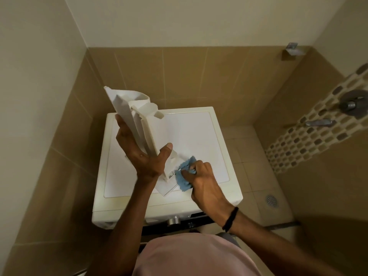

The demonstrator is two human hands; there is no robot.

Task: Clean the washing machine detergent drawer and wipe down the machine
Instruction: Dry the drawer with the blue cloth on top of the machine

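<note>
Head view: the detergent drawer (137, 120) is held on end above the white top of the washing machine (199, 132), with its far end raised toward the tiled wall and its front panel lowest, near the front edge of the lid. It is gripped by the left hand (143, 156), the palm and fingers laid along one long side and the thumb hooked over the opposite edge. A blue cloth (184, 181) is bunched in the right hand (205, 182) and pressed against the lower end of the drawer, so the wiping of the drawer is judged to be the step in hand, with the wipe-down of the machine probably yet to come. Trouble is most likely to be caused by the one-handed hold: if the cloth is pushed hard against the low end, the drawer could be twisted out of the grip and dropped onto the lid or over its front edge. Residue or water could also be shaken out onto the lid. Whether the front panel is resting on the lid or held just above it cannot be told. The compartments are turned largely away, so their cleanliness cannot be judged. The drawer's slot is hidden by the arms, and of the machine's face only a metal knob (174, 221) is seen.
</note>
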